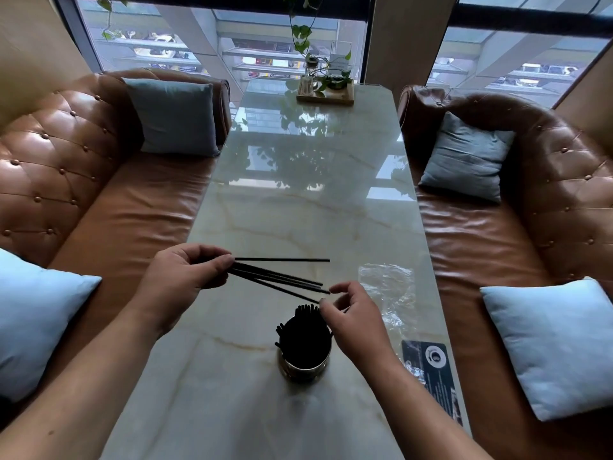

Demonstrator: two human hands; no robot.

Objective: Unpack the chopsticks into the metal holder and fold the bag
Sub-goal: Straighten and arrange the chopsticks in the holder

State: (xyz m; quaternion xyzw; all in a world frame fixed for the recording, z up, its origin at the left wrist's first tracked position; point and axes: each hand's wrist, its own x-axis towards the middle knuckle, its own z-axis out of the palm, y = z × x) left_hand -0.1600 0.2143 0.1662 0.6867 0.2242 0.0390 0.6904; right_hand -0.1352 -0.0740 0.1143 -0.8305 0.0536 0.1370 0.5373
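A long marble table with a glossy pale-green top runs away from the viewer toward a wall of windows, and everything else is placed against it. Brown tufted leather sofas flank it: one sofa along the table's left edge, another sofa along its right edge, each carrying grey-blue and light-blue cushions. At the table's far end stands a wooden tray holding a glass jar and a trailing green plant.

Above the table's near half, a person's two bare forearms reach in. The left hand is closed around the butt ends of a small bundle of black chopsticks, which fan out to the right above the tabletop. The right hand pinches thumb and forefinger on the tip of the lowest stick in that fan, the other fingers loosely curled.

Directly below the right hand, on the table's near centre, stands the metal holder, a round shiny cup already packed with upright black chopsticks. The clear plastic bag lies flat and crumpled on the table toward its right edge, just beyond the right hand. A dark printed card sits nearer on that same right edge.
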